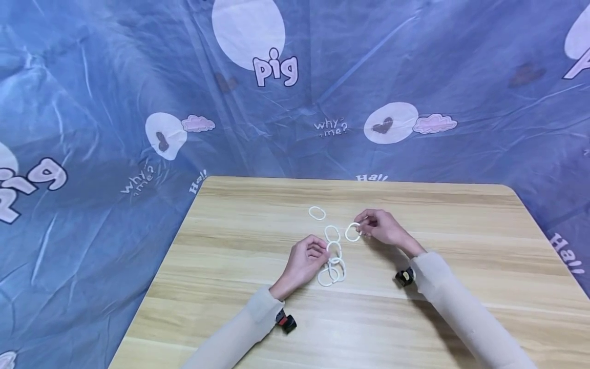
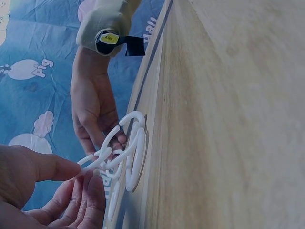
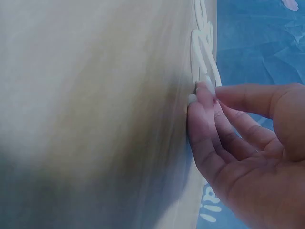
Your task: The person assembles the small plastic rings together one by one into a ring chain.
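Observation:
My left hand [image 1: 304, 260] pinches a white oval plastic chain link [image 1: 341, 251] between thumb and fingertips. Nearer me, further links [image 1: 344, 270] overlap and hook together below it. In the left wrist view several white links [image 2: 137, 160] form a tangled cluster by the fingertips, and one has a gap in its loop. Another link [image 1: 325, 233] is at the top of the held one. With thumb and fingertips, my right hand [image 1: 383, 228] grips a separate link [image 1: 346, 233], close to the right of the chain. Its gripped side is hidden by the fingers.
A single loose link [image 1: 318, 219] lies farther back on the wooden table [image 1: 396, 328]. Blue printed cloth [image 1: 295, 154] hangs behind the table and along its sides. Small black wrist devices [image 1: 404, 277] stick out at both cuffs, low over the tabletop.

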A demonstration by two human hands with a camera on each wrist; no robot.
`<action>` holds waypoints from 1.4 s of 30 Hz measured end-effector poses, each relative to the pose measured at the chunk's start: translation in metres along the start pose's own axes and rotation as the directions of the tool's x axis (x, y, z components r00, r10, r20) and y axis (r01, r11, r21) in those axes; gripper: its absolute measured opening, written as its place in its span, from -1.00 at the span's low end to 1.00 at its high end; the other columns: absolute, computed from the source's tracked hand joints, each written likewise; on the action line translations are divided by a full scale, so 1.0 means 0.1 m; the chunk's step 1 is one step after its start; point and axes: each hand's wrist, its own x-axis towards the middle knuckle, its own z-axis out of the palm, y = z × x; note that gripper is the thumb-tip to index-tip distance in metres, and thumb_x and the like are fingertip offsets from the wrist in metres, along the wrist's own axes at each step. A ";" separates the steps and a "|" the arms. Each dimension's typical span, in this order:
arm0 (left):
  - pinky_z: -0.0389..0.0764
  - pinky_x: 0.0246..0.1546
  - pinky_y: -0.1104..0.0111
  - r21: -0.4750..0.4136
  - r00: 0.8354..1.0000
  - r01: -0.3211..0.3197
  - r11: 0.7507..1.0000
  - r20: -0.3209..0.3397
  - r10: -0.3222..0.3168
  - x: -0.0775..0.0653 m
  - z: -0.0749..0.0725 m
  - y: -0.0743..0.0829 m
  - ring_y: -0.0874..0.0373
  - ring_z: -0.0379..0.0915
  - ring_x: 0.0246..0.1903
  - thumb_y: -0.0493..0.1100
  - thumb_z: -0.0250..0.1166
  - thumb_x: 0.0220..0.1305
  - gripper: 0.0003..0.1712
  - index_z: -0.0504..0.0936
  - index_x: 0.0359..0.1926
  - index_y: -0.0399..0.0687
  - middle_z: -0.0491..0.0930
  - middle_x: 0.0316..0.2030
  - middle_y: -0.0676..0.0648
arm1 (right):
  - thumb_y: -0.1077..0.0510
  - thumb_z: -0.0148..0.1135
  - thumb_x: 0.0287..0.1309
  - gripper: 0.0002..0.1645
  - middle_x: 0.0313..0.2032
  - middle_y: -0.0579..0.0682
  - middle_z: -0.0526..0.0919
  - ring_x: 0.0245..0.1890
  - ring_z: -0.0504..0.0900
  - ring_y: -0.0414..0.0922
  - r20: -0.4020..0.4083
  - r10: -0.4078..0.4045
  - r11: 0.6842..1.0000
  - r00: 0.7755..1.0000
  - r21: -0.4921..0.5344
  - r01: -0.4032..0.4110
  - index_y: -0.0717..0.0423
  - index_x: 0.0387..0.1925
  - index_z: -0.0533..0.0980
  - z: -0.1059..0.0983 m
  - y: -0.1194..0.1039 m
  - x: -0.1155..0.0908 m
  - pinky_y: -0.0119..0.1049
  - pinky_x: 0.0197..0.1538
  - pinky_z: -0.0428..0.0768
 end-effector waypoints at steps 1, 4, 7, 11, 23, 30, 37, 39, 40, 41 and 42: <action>0.61 -0.34 0.65 0.000 1.000 0.001 1.000 0.002 -0.001 0.00 0.00 -0.01 -0.14 0.63 -0.32 -0.43 0.30 0.19 -0.78 0.55 -0.15 -0.50 0.65 -0.25 -0.40 | 0.37 0.17 0.23 -0.70 -0.22 0.27 0.68 -0.34 0.66 -0.02 0.001 0.001 1.000 1.000 0.008 -0.001 0.34 0.01 0.50 0.00 0.01 -0.01 -0.32 -0.33 0.71; 0.64 -0.34 0.62 0.005 1.000 0.002 1.000 -0.001 -0.002 0.05 0.01 -0.16 0.00 0.64 -0.35 -0.38 0.32 0.20 -0.77 0.56 -0.14 -0.43 0.66 -0.26 -0.33 | 0.35 0.18 0.24 -0.70 -0.21 0.27 0.67 -0.32 0.66 -0.02 0.003 0.004 1.000 1.000 0.018 -0.004 0.34 0.01 0.50 -0.01 0.03 -0.05 -0.31 -0.31 0.72; 0.67 -0.32 0.57 0.010 1.000 0.005 1.000 -0.003 -0.005 0.10 0.02 -0.31 0.21 0.61 -0.40 -0.33 0.34 0.20 -0.78 0.58 -0.14 -0.34 0.68 -0.27 -0.26 | 0.36 0.19 0.23 -0.71 -0.22 0.27 0.67 -0.31 0.67 -0.02 -0.005 -0.010 1.000 1.000 0.022 0.010 0.35 -0.01 0.50 -0.02 0.03 -0.09 -0.31 -0.29 0.73; 0.69 -0.30 0.53 0.004 1.000 0.001 1.000 -0.006 -0.001 0.12 0.02 -0.36 0.30 0.57 -0.41 -0.32 0.35 0.19 -0.78 0.58 -0.15 -0.30 0.68 -0.28 -0.23 | 0.37 0.20 0.21 -0.72 -0.22 0.28 0.66 -0.30 0.67 -0.02 -0.011 -0.019 0.999 1.000 0.039 0.020 0.35 -0.03 0.50 -0.02 0.03 -0.16 -0.31 -0.27 0.73; 0.62 -0.34 0.63 0.018 1.000 0.026 0.999 -0.016 -0.026 0.04 0.09 -0.27 -0.23 0.63 -0.28 -0.42 0.30 0.20 -0.76 0.55 -0.12 -0.46 0.65 -0.24 -0.41 | 0.37 0.18 0.23 -0.73 -0.21 0.28 0.66 -0.31 0.67 0.01 -0.002 -0.036 0.997 0.999 0.066 0.036 0.31 -0.02 0.49 0.00 0.08 -0.28 -0.30 -0.29 0.72; 0.64 -0.32 0.61 0.019 0.999 0.011 1.000 -0.036 -0.010 0.03 0.12 -0.32 0.03 0.64 -0.33 -0.35 0.34 0.19 -0.77 0.58 -0.12 -0.35 0.68 -0.25 -0.30 | 0.37 0.18 0.22 -0.73 -0.19 0.28 0.66 -0.28 0.68 0.03 -0.010 -0.036 0.996 0.999 0.083 0.036 0.32 -0.02 0.50 0.02 0.09 -0.33 -0.28 -0.22 0.74; 0.70 -0.28 0.51 0.000 1.000 -0.002 1.000 -0.028 0.002 0.04 0.11 -0.39 0.28 0.59 -0.41 -0.30 0.37 0.18 -0.78 0.58 -0.15 -0.27 0.68 -0.29 -0.22 | 0.36 0.20 0.21 -0.70 -0.17 0.30 0.65 -0.27 0.68 0.04 -0.019 -0.036 0.995 0.999 0.097 0.038 0.32 -0.01 0.49 0.04 0.06 -0.37 -0.26 -0.20 0.74; 0.71 -0.28 0.50 -0.001 1.000 -0.007 1.000 -0.024 0.007 0.04 0.11 -0.39 0.29 0.59 -0.41 -0.30 0.36 0.18 -0.78 0.58 -0.15 -0.27 0.68 -0.30 -0.20 | 0.35 0.21 0.21 -0.69 -0.16 0.30 0.64 -0.27 0.69 0.06 -0.023 -0.031 0.993 0.999 0.116 0.034 0.31 0.00 0.48 0.05 0.04 -0.38 -0.25 -0.21 0.75; 0.71 -0.28 0.49 0.002 1.000 -0.018 1.000 -0.022 0.018 0.04 0.11 -0.39 0.29 0.60 -0.41 -0.31 0.36 0.18 -0.78 0.57 -0.15 -0.28 0.68 -0.30 -0.20 | 0.35 0.22 0.21 -0.69 -0.16 0.30 0.64 -0.27 0.69 0.06 -0.025 -0.031 0.992 0.999 0.121 0.034 0.31 0.00 0.48 0.05 0.04 -0.38 -0.24 -0.21 0.75; 0.72 -0.28 0.49 0.001 0.999 -0.024 1.000 -0.021 0.024 0.04 0.11 -0.38 0.29 0.60 -0.41 -0.32 0.35 0.18 -0.78 0.57 -0.15 -0.29 0.67 -0.30 -0.20 | 0.34 0.22 0.20 -0.68 -0.16 0.30 0.65 -0.27 0.69 0.07 -0.026 -0.034 0.992 0.999 0.124 0.037 0.31 0.01 0.48 0.05 0.03 -0.38 -0.24 -0.20 0.75; 0.72 -0.28 0.48 -0.002 0.999 -0.028 1.000 -0.020 0.028 0.04 0.11 -0.38 0.29 0.60 -0.42 -0.32 0.35 0.18 -0.78 0.56 -0.15 -0.30 0.67 -0.30 -0.21 | 0.34 0.23 0.20 -0.67 -0.16 0.30 0.65 -0.27 0.69 0.07 -0.027 -0.035 0.991 0.999 0.130 0.038 0.31 0.01 0.48 0.05 0.02 -0.39 -0.23 -0.21 0.75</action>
